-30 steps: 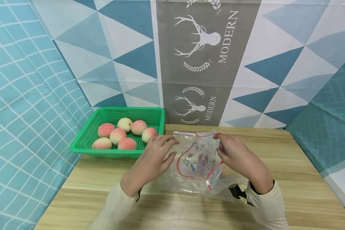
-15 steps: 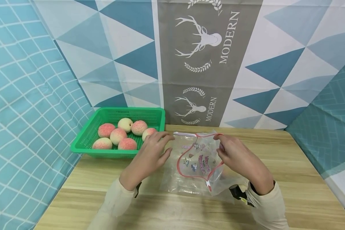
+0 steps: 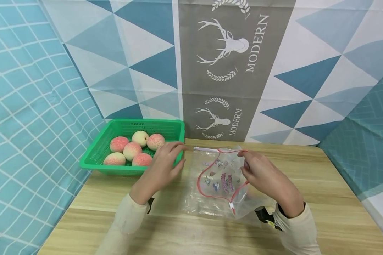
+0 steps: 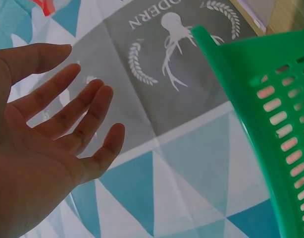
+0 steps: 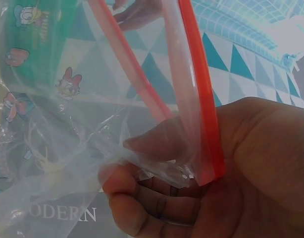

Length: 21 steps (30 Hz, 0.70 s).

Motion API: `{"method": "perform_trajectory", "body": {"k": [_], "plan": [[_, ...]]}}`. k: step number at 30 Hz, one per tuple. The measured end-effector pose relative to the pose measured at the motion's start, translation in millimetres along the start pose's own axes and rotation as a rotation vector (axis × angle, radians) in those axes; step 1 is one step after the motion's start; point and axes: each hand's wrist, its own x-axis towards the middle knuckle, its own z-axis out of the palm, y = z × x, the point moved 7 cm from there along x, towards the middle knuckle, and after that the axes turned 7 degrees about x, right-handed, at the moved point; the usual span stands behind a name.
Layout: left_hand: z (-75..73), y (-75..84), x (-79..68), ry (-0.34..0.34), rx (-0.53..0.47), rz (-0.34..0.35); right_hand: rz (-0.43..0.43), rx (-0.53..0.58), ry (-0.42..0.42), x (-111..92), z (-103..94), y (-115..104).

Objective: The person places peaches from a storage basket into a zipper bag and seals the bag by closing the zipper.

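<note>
Gripping bag (image 3: pixel 215 182) by red rim (image 5: pixel 200 79) with right hand (image 3: pixel 264 173), probably to spread it wide; holding left hand (image 3: pixel 160 165) empty and relaxed near basket (image 3: pixel 106 167) of peaches (image 3: pixel 132 151).

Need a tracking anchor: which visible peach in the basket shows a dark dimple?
The pale cream peach at the back of the green basket, between the deep-pink peach and the speckled pink peach; no other visible peach shows such a dimple.
</note>
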Motion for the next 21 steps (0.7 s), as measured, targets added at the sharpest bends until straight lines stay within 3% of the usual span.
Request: {"method": "perform_trajectory", "body": {"k": [7, 21], "plan": [[1.8, -15.0, 0.8, 0.022, -0.016, -0.010, -0.006, -0.001, 0.005, 0, 0.6, 1], [26.7, -44.3, -3.6, 0.007, -0.019, -0.071, 0.003, 0.006, -0.008, 1, 2.7, 1]]}}
